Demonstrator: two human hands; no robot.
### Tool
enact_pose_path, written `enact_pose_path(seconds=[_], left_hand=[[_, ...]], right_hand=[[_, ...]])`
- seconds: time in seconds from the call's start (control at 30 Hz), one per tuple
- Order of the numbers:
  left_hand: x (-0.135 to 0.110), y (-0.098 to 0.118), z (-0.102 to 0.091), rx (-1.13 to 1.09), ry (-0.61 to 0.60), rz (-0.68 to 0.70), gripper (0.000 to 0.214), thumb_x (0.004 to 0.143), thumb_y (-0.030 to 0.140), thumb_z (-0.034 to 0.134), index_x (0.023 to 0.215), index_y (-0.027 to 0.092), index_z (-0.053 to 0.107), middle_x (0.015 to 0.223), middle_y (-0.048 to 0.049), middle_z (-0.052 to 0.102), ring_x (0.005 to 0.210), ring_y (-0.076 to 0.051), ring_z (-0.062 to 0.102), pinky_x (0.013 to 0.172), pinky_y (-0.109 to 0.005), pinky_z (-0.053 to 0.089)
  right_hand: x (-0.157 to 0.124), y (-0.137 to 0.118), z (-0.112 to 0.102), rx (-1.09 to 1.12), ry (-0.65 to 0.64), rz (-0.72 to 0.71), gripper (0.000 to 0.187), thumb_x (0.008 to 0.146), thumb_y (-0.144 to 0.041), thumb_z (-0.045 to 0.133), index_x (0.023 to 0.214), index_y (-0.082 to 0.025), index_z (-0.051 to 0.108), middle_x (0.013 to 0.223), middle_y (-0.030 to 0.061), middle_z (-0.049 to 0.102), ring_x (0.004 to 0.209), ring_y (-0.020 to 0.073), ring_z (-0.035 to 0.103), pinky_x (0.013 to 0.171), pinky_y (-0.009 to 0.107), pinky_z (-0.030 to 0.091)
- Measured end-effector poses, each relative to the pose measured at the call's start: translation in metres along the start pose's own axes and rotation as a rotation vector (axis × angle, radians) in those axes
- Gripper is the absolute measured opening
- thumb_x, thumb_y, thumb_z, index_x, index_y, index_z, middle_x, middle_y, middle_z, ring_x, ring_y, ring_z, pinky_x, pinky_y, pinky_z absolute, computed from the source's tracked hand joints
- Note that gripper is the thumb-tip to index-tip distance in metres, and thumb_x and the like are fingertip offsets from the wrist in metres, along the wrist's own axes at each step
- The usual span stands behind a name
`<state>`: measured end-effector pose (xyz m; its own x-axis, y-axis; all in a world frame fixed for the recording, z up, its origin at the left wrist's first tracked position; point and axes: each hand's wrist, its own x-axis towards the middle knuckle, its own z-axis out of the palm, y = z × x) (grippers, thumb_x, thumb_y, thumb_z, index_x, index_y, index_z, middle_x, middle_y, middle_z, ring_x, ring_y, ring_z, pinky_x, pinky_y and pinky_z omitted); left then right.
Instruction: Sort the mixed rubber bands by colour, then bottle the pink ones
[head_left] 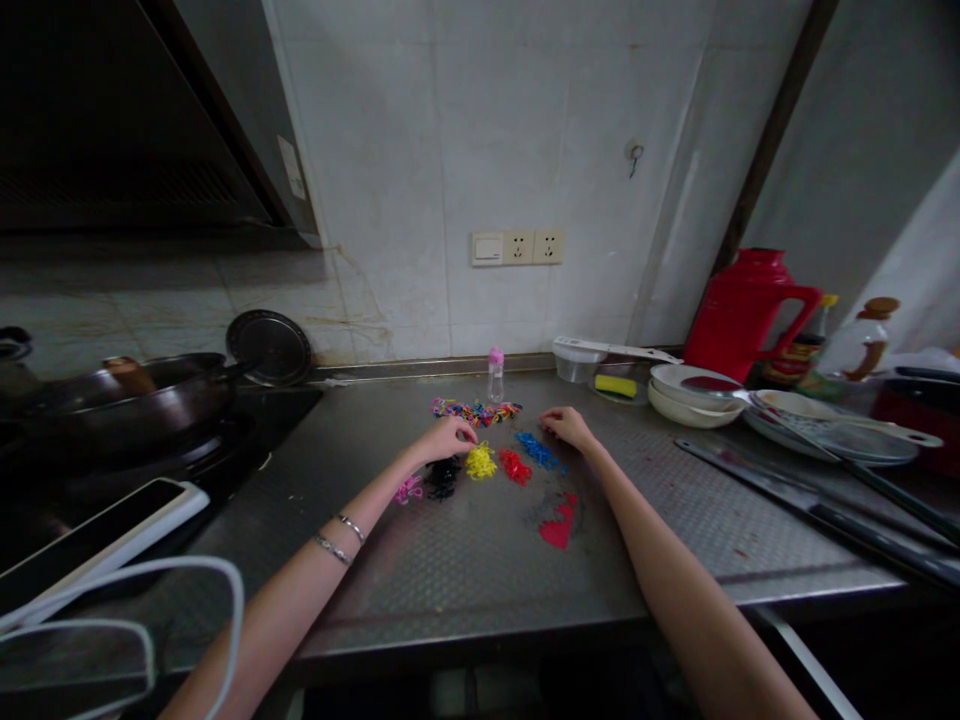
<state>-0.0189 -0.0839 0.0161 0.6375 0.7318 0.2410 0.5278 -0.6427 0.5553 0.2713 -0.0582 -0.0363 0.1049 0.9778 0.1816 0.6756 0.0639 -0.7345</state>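
Small coloured elastic bands lie in piles on the metal counter. My left hand (450,438) is pinched above the gap between the black pile (442,477) and the yellow pile (481,460); whatever its fingertips may hold is too small to see. My right hand (568,427), fingers together, rests just beyond the blue pile (535,450), and its grip is hidden too. A mixed-colour heap (476,412) lies behind both hands. Pink bands (409,489) sit partly behind my left wrist, and red ones (515,466) between yellow and blue. A clear bottle with a pink cap (496,376) stands behind the heap.
A torn red piece (559,522) lies nearer the counter's front edge. On the right are stacked bowls (696,402), a yellow sponge (615,386), a long knife (750,472) and a red thermos (742,318). To the left stand a wok (135,395) and a white device with a cable (105,545).
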Motion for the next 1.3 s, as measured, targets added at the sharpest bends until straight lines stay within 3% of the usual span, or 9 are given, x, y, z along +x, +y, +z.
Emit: enact_pose_path(seconds=[0.13,0.57,0.87,1.13,1.3], left_hand=[[-0.002,-0.003,-0.001,0.001,0.021,-0.015,0.017,0.064,0.017,0.057,0.077,0.013,0.067,0.076,-0.0032,0.065,0.069,-0.012,0.054,0.065,-0.021,0.040],[-0.010,-0.053,-0.029,-0.097,0.334,-0.297,0.021,0.067,0.018,0.052,0.080,0.011,0.067,0.082,-0.0069,0.067,0.077,-0.016,0.059,0.073,-0.025,0.043],[-0.012,-0.059,-0.031,-0.114,0.365,-0.321,0.022,0.066,0.016,0.050,0.080,0.011,0.067,0.081,-0.0080,0.067,0.077,-0.017,0.059,0.075,-0.027,0.043],[-0.011,-0.062,-0.034,-0.132,0.402,-0.304,0.025,0.067,0.015,0.049,0.083,0.009,0.067,0.085,-0.0088,0.066,0.080,-0.015,0.059,0.075,-0.024,0.042],[-0.012,-0.060,-0.034,-0.150,0.420,-0.311,0.027,0.066,0.015,0.049,0.086,0.010,0.066,0.078,-0.0065,0.066,0.069,-0.013,0.057,0.064,-0.022,0.041]], right_hand=[[-0.002,-0.002,0.000,-0.018,0.009,-0.014,0.026,0.067,-0.017,0.048,0.085,-0.014,0.066,0.064,0.0027,0.064,0.054,0.0097,0.055,0.050,0.016,0.041],[-0.002,-0.034,0.013,-0.249,0.061,-0.059,0.023,0.067,-0.022,0.053,0.084,-0.020,0.067,0.083,0.0042,0.066,0.075,0.0144,0.059,0.063,0.019,0.041],[0.007,-0.067,0.026,-0.429,-0.007,-0.023,0.028,0.066,-0.040,0.057,0.083,-0.020,0.067,0.085,0.0082,0.065,0.074,0.0179,0.059,0.059,0.022,0.040],[0.007,-0.070,0.034,-0.468,0.002,0.010,0.024,0.070,-0.037,0.053,0.083,-0.021,0.066,0.088,0.0101,0.064,0.078,0.0196,0.059,0.063,0.025,0.042],[0.003,-0.069,0.035,-0.481,0.020,0.031,0.023,0.075,-0.032,0.048,0.085,-0.021,0.066,0.090,0.0091,0.064,0.082,0.0189,0.059,0.067,0.024,0.042]])
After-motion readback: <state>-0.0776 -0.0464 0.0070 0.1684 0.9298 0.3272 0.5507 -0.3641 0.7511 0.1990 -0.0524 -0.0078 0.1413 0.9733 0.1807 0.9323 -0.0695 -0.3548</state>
